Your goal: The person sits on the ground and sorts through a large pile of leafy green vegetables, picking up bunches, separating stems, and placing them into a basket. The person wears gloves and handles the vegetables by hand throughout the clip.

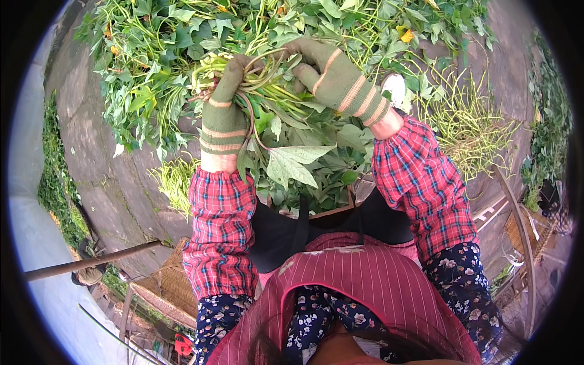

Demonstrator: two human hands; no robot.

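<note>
My left hand (pixel 224 107), in a green knit glove with orange bands, grips a bundle of cut leafy stems (pixel 207 75), which look like sweet potato vine tips. The cut ends point left, and the leaves trail right and down. One lobed leaf (pixel 292 162) dangles below on a purplish stalk. At the right of the bundle, my right hand (pixel 340 82), gloved alike, pinches a thin stem (pixel 269 54) that curves over from the left hand. Some of its fingertips are hidden by leaves. Under both hands, more leafy tips (pixel 319 182) are heaped close to my lap.
A big pile of leafy vines (pixel 182 32) spreads ahead on stone paving (pixel 91 137). Bare stalks lie in a heap (pixel 474 123) at right and a smaller one (pixel 175 182) at left. Woven baskets (pixel 166 287) and a wooden pole (pixel 91 263) stand nearby. A white shoe (pixel 394 89) shows beyond my right wrist.
</note>
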